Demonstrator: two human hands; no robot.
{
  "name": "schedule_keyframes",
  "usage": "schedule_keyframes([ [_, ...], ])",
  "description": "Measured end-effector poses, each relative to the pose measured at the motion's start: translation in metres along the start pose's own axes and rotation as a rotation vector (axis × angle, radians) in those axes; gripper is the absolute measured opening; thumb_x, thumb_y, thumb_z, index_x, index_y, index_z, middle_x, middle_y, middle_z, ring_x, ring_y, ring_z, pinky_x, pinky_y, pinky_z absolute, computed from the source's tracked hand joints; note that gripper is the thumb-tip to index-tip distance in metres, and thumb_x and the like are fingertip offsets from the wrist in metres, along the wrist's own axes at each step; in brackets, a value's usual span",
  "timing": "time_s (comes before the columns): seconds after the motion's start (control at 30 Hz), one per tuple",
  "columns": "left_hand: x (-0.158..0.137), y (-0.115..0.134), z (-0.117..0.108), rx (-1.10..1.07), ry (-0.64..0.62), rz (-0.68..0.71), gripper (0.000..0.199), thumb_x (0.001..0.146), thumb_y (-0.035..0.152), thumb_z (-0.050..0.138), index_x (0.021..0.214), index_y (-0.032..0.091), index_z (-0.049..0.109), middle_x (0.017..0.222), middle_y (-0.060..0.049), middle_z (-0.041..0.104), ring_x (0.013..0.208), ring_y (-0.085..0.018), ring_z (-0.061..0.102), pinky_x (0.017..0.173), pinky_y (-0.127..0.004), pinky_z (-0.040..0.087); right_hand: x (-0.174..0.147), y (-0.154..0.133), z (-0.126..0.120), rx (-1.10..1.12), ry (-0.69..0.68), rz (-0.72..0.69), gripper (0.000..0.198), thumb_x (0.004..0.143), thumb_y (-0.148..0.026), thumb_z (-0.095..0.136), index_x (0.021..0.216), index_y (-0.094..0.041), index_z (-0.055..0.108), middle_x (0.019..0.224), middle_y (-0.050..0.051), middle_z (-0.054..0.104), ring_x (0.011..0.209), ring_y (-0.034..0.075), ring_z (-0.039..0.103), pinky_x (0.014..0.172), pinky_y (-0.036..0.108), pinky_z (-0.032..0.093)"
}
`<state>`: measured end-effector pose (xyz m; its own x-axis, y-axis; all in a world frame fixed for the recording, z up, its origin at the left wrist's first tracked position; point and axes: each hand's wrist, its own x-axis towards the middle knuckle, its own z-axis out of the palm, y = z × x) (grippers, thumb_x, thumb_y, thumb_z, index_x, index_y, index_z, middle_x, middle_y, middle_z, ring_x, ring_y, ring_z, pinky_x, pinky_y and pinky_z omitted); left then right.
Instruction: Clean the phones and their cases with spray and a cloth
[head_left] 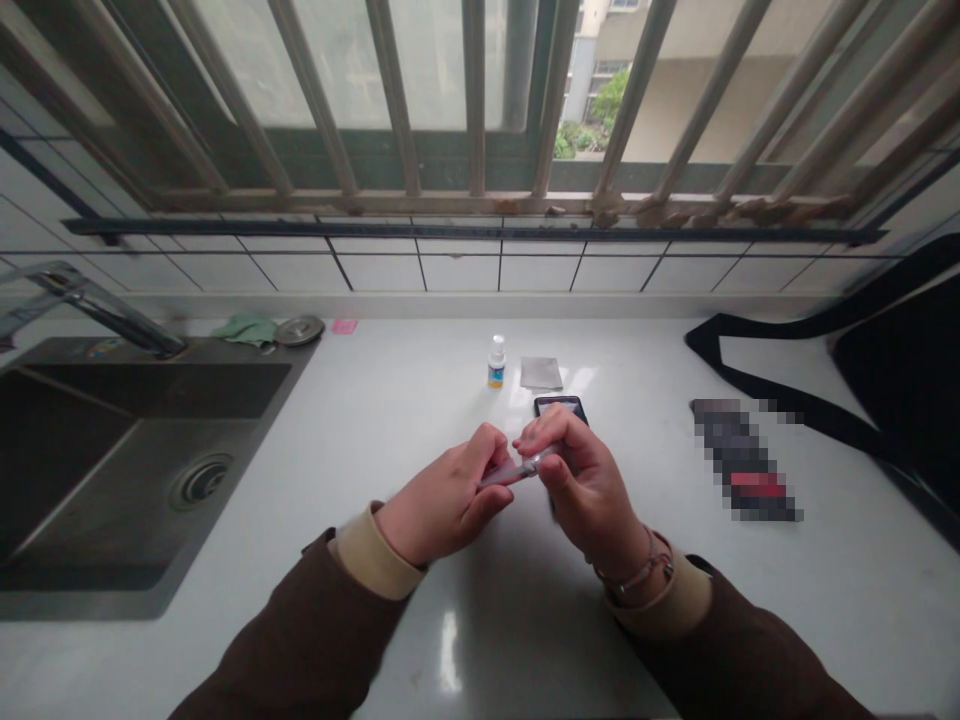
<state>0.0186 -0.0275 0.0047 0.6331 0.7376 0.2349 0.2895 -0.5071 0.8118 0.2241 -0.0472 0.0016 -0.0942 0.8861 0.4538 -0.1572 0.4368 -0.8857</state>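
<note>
Over the middle of the white counter, my left hand [454,490] is closed round one end of a slim, pale translucent object [504,473]. The fingers of my right hand [585,475] pinch its other end, where a clear, shiny part shows; its exact kind cannot be made out. Partly hidden beneath my right hand lies a dark-framed, phone-like device [561,405]. Just beyond stand a small white-capped bottle [496,362] with a blue and orange label and, lying flat, a grey square cloth or packet [541,373].
A sink [225,430] with a faucet [120,310] is at left. Behind it lie a green cloth [246,330], a round metal lid [299,331] and a pink slip [344,327]. At right are a blurred-out dark item [742,460] and a black strapped bag [900,360].
</note>
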Motion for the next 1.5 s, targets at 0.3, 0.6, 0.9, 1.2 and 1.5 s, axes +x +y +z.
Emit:
schedule_keyframes([
  [0.3, 0.001, -0.002, 0.003, 0.005, -0.021, -0.010, 0.060, 0.105, 0.083, 0.032, 0.106, 0.024, 0.045, 0.091, -0.001, 0.054, 0.076, -0.020, 0.051, 0.071, -0.036, 0.041, -0.001, -0.002, 0.004, -0.042, 0.089, 0.110, 0.038, 0.101, -0.061, 0.073, 0.088, -0.026, 0.066, 0.090, 0.003, 0.062, 0.091, 0.023, 0.061, 0.090, 0.042, 0.052],
  [0.6, 0.003, 0.003, 0.006, -0.078, 0.118, -0.153, 0.068, 0.104, 0.084, 0.024, 0.117, 0.022, 0.050, 0.106, -0.008, 0.064, 0.087, -0.024, 0.059, 0.078, -0.041, 0.047, -0.002, -0.001, 0.010, -0.028, 0.120, 0.180, 0.068, 0.092, -0.050, 0.088, 0.150, -0.034, 0.056, 0.146, 0.010, 0.061, 0.129, 0.028, 0.066, 0.109, 0.048, 0.060],
  [0.9, 0.005, 0.002, 0.010, -0.053, 0.226, -0.181, 0.064, 0.106, 0.082, 0.031, 0.115, 0.021, 0.049, 0.106, -0.008, 0.061, 0.092, -0.025, 0.060, 0.082, -0.042, 0.048, 0.000, 0.001, 0.013, 0.106, 0.144, 0.261, 0.078, 0.089, -0.038, 0.092, 0.157, -0.033, 0.056, 0.157, 0.012, 0.063, 0.139, 0.032, 0.068, 0.121, 0.059, 0.057],
  [1.2, 0.005, 0.002, 0.020, -0.160, 0.280, -0.307, 0.068, 0.103, 0.086, 0.033, 0.117, 0.021, 0.048, 0.106, -0.007, 0.062, 0.093, -0.026, 0.061, 0.082, -0.041, 0.048, 0.002, -0.002, 0.017, 0.145, 0.235, 0.294, 0.077, 0.085, -0.038, 0.095, 0.154, -0.027, 0.062, 0.153, 0.013, 0.069, 0.137, 0.034, 0.071, 0.126, 0.063, 0.053],
  [1.5, 0.008, -0.008, 0.018, -0.439, 0.534, -0.346, 0.062, 0.105, 0.083, 0.031, 0.116, 0.024, 0.049, 0.113, -0.011, 0.071, 0.105, -0.025, 0.072, 0.096, -0.044, 0.058, 0.003, -0.009, 0.014, 0.067, 0.357, 0.237, 0.064, 0.085, -0.038, 0.093, 0.143, -0.027, 0.068, 0.146, 0.013, 0.072, 0.129, 0.030, 0.074, 0.112, 0.053, 0.065],
])
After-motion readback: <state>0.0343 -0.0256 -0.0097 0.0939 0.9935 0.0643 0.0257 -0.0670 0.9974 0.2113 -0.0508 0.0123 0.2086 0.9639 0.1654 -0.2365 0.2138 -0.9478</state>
